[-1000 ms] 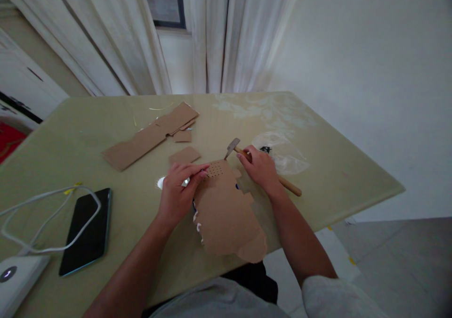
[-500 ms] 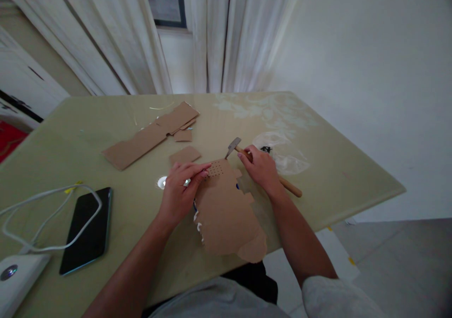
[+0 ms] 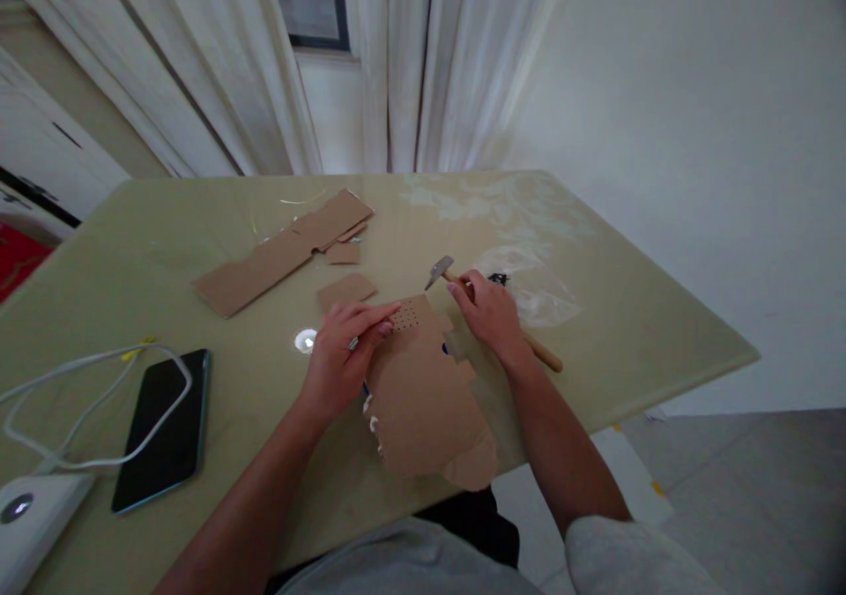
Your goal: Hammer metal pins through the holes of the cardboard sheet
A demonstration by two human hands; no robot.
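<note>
My right hand [image 3: 487, 311] is wrapped round the wooden handle of a small hammer [image 3: 545, 352]. Its metal head [image 3: 439, 271] hangs just above the top edge of a brown cardboard piece [image 3: 426, 410]. Near that edge the cardboard carries rows of small dark holes [image 3: 406, 316], and white bits stick out along its left side. My left hand [image 3: 347, 344] rests at the upper left of the cardboard, thumb and fingers pinched together beside the holes. Something small and metallic shows at this hand; what the fingertips hold is too small to make out.
Beyond my left hand lie a long cardboard strip [image 3: 284, 256] and a smaller cardboard scrap [image 3: 345, 291]. A clear plastic bag [image 3: 538, 291] lies to the right. On the left are a black phone [image 3: 162, 432], a white cable [image 3: 99, 464] and a white device [image 3: 40, 524].
The hammer head has lifted slightly off the cardboard's top edge. My left hand and the cardboard have barely shifted.
</note>
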